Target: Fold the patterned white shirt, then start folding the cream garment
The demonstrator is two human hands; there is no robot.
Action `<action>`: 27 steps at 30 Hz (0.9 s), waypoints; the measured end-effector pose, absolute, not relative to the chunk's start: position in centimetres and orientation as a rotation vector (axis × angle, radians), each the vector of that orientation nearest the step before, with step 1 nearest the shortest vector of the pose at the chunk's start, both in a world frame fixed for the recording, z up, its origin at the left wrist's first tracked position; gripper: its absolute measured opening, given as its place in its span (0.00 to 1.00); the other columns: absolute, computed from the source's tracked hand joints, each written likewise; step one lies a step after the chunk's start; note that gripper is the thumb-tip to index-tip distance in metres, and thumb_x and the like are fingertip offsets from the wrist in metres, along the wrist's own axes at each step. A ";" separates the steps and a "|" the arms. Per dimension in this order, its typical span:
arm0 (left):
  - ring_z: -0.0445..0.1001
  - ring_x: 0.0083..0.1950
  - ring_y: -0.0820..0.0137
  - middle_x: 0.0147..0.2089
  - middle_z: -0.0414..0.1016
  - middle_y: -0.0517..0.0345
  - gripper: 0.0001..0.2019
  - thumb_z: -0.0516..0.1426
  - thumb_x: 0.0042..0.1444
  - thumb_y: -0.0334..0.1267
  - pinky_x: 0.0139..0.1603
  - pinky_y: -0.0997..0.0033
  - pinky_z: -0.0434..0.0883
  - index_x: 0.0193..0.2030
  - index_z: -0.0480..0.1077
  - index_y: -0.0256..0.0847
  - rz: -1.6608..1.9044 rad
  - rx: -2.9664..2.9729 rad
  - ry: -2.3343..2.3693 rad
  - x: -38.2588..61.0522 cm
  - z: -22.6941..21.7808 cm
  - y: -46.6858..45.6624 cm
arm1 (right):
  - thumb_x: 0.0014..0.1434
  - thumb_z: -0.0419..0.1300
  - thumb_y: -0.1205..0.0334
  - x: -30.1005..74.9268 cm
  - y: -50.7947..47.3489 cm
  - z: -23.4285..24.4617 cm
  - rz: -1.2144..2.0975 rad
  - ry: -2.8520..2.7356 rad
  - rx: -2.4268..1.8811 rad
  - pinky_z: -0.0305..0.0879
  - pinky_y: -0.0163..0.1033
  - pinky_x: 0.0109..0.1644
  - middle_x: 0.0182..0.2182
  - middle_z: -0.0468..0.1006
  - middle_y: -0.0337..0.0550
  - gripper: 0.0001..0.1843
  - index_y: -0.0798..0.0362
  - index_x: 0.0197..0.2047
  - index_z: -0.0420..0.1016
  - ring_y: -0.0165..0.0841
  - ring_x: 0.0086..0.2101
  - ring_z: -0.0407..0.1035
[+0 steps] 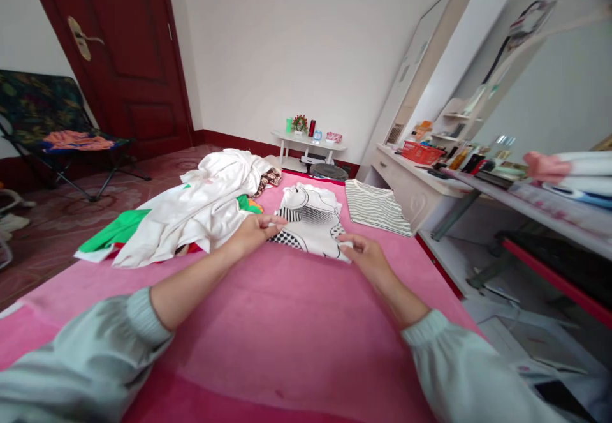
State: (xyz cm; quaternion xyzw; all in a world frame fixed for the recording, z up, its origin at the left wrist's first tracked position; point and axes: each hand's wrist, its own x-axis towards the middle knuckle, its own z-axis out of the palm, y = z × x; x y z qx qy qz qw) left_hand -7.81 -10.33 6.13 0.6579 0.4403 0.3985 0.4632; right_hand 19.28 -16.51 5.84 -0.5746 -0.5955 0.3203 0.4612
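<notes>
A white garment with black stripes, dots and curved lines (315,222), probably a shirt, lies partly folded on the pink bed cover (296,333). My left hand (265,228) pinches its near left edge between thumb and fingers. At the near right corner, my right hand (364,252) grips the same edge, which is lifted slightly off the cover. To the right rests a folded striped garment (377,206). Left of my left hand is a loose heap of white clothes (210,200), with a green piece (117,231) sticking out beneath it.
A low white table (310,139) with small items stands against the far wall. On the right are a dresser (406,177) holding a red basket (421,152), and a desk stacked with things. A folding chair (67,129) with an orange cloth stands by the red door (119,46).
</notes>
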 end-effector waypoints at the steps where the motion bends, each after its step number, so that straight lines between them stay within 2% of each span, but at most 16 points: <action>1: 0.68 0.29 0.72 0.29 0.74 0.58 0.22 0.62 0.47 0.49 0.31 0.75 0.64 0.44 0.76 0.34 1.012 1.665 1.073 -8.0 7.2 -10.7 | 0.45 0.62 0.53 19.2 -17.1 7.1 0.739 -1.479 -1.399 0.56 0.34 0.29 0.27 0.75 0.40 0.20 0.56 0.40 0.78 0.28 0.24 0.60; 5: 0.66 0.29 0.73 0.30 0.74 0.58 0.20 0.60 0.50 0.47 0.30 0.76 0.61 0.44 0.76 0.34 1.033 1.827 1.014 -9.3 9.5 -14.4 | 0.48 0.61 0.54 18.9 -21.7 9.5 0.633 -1.587 -1.422 0.55 0.34 0.28 0.22 0.70 0.36 0.20 0.53 0.43 0.78 0.28 0.23 0.58; 7: 0.65 0.27 0.73 0.28 0.73 0.60 0.20 0.59 0.51 0.47 0.28 0.76 0.60 0.46 0.76 0.36 0.879 1.887 1.023 -10.1 8.8 -16.9 | 0.50 0.60 0.55 19.0 -24.7 8.3 0.657 -1.677 -1.512 0.56 0.34 0.28 0.21 0.69 0.35 0.18 0.51 0.44 0.78 0.29 0.23 0.60; 10: 0.69 0.29 0.70 0.30 0.76 0.60 0.19 0.58 0.51 0.47 0.30 0.75 0.63 0.48 0.75 0.42 0.612 2.042 1.032 -11.4 6.6 -19.7 | 0.50 0.61 0.58 19.6 -27.6 5.5 0.719 -1.911 -1.606 0.61 0.36 0.31 0.25 0.75 0.37 0.18 0.49 0.45 0.79 0.32 0.26 0.65; 13: 0.72 0.31 0.68 0.29 0.76 0.59 0.12 0.57 0.54 0.48 0.33 0.74 0.64 0.37 0.78 0.46 0.439 2.289 1.153 -11.7 6.3 -20.0 | 0.53 0.60 0.57 20.0 -27.2 4.9 0.690 -2.010 -1.628 0.64 0.37 0.33 0.30 0.78 0.40 0.15 0.49 0.43 0.80 0.34 0.29 0.70; 15: 0.73 0.33 0.66 0.31 0.77 0.57 0.13 0.54 0.56 0.47 0.36 0.72 0.65 0.32 0.78 0.45 0.435 2.446 1.245 -10.5 7.3 -18.9 | 0.56 0.57 0.57 19.6 -25.3 6.1 0.576 -1.979 -1.623 0.66 0.39 0.38 0.34 0.79 0.43 0.13 0.50 0.40 0.80 0.36 0.34 0.71; 17: 0.74 0.40 0.63 0.39 0.77 0.53 0.13 0.53 0.58 0.44 0.42 0.68 0.66 0.37 0.77 0.43 0.534 2.547 1.218 -8.0 8.2 -17.1 | 0.57 0.55 0.61 18.5 -22.4 7.2 0.411 -1.945 -1.577 0.66 0.41 0.45 0.41 0.78 0.45 0.13 0.51 0.42 0.79 0.38 0.40 0.71; 19: 0.72 0.48 0.61 0.48 0.76 0.51 0.15 0.53 0.58 0.40 0.50 0.65 0.66 0.48 0.75 0.41 0.646 2.580 1.084 -4.7 8.3 -14.7 | 0.55 0.54 0.67 16.9 -18.9 7.5 0.281 -1.929 -1.524 0.63 0.42 0.54 0.47 0.76 0.47 0.18 0.54 0.48 0.76 0.38 0.47 0.69; 21: 0.70 0.53 0.62 0.53 0.73 0.49 0.18 0.51 0.57 0.33 0.55 0.65 0.65 0.53 0.71 0.39 0.656 2.613 1.004 -1.3 7.5 -11.9 | 0.53 0.52 0.73 15.5 -15.0 6.9 0.241 -1.920 -1.539 0.58 0.40 0.59 0.52 0.73 0.50 0.24 0.59 0.53 0.72 0.36 0.53 0.66; 24: 0.71 0.54 0.63 0.55 0.71 0.45 0.21 0.50 0.55 0.28 0.56 0.66 0.65 0.56 0.68 0.35 0.596 2.606 1.143 2.2 5.5 -7.5 | 0.53 0.49 0.76 14.5 -9.4 5.3 0.253 -1.847 -1.716 0.56 0.37 0.60 0.55 0.72 0.49 0.27 0.59 0.56 0.69 0.34 0.55 0.64; 27: 0.68 0.57 0.59 0.55 0.70 0.40 0.19 0.49 0.58 0.31 0.59 0.59 0.64 0.55 0.68 0.32 0.579 2.593 1.247 3.4 3.5 -3.8 | 0.57 0.48 0.72 14.8 -5.3 3.7 0.225 -1.782 -1.835 0.55 0.40 0.61 0.56 0.71 0.50 0.25 0.58 0.57 0.69 0.37 0.56 0.64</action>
